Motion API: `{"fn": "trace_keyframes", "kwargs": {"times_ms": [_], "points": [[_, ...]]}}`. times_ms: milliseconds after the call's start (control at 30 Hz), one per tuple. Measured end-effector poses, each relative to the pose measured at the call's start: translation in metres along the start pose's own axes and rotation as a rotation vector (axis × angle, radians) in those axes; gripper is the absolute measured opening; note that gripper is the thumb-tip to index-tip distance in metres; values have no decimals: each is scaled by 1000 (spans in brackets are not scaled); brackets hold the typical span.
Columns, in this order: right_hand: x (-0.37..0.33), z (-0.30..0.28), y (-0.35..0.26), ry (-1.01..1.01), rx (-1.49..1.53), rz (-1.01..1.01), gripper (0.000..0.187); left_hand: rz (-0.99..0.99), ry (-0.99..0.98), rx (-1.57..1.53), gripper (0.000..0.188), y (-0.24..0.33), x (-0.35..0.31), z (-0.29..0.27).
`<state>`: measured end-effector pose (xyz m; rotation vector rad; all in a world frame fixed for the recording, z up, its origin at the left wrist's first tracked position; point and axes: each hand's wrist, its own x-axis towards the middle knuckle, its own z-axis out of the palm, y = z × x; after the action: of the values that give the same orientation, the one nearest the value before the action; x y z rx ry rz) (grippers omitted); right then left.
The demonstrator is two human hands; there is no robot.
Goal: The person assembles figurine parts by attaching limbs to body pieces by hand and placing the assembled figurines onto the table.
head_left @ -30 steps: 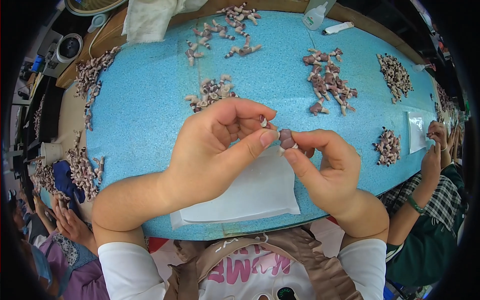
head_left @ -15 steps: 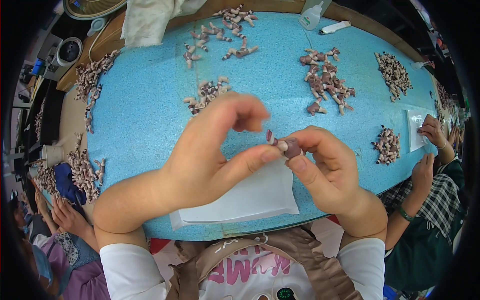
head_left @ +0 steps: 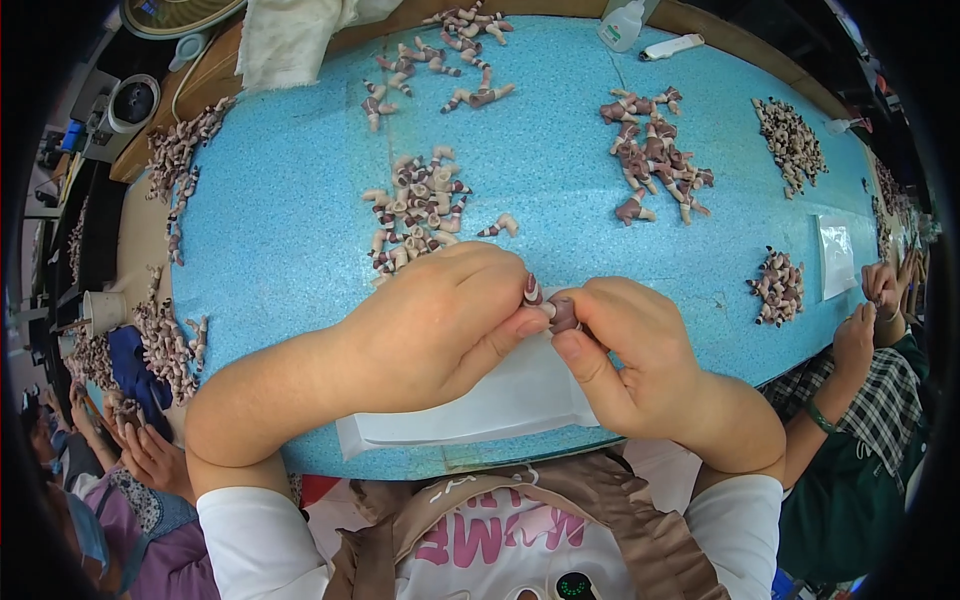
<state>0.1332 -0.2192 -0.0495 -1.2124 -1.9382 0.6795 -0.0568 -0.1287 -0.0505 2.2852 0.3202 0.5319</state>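
Note:
Between my hands is a small figurine part (head_left: pixel 565 314) with a mauve-brown body and a pale limb ending in a dark reddish tip. My right hand (head_left: pixel 640 355) pinches the body between thumb and bent fingers. The limb is gripped by the closed thumb and fingers of my left hand (head_left: pixel 425 325). Below both hands lies a flat white tray or packet (head_left: pixel 480 413), partly covered by them. Just beyond my left hand is a pile of short pale limb pieces (head_left: pixel 418 200) with dark bands; one loose limb piece (head_left: pixel 499 225) lies to its right.
Mauve-bodied figurine parts (head_left: pixel 655 155) are heaped farther right on the blue table (head_left: pixel 290 220). More parts (head_left: pixel 480 95) lie at the back, near a white cloth (head_left: pixel 290 45) and a squeeze bottle (head_left: pixel 622 27). Co-workers' hands (head_left: pixel 853 340) are at the right and left edges.
My left hand, raised with fingers spread apart from the thumb before, has come down and closed on the limb. My right hand has moved slightly nearer and left with the part.

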Motion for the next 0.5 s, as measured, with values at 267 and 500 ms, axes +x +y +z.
{"fn": "trace_keyframes", "kwargs": {"times_ms": [267, 500], "points": [[1, 3, 0, -3, 35, 10, 12, 26, -20, -8, 17, 0, 0, -3], [2, 1, 3, 81, 212, 83, 16, -60, 42, -225, 25, 5, 7, -6]]}}
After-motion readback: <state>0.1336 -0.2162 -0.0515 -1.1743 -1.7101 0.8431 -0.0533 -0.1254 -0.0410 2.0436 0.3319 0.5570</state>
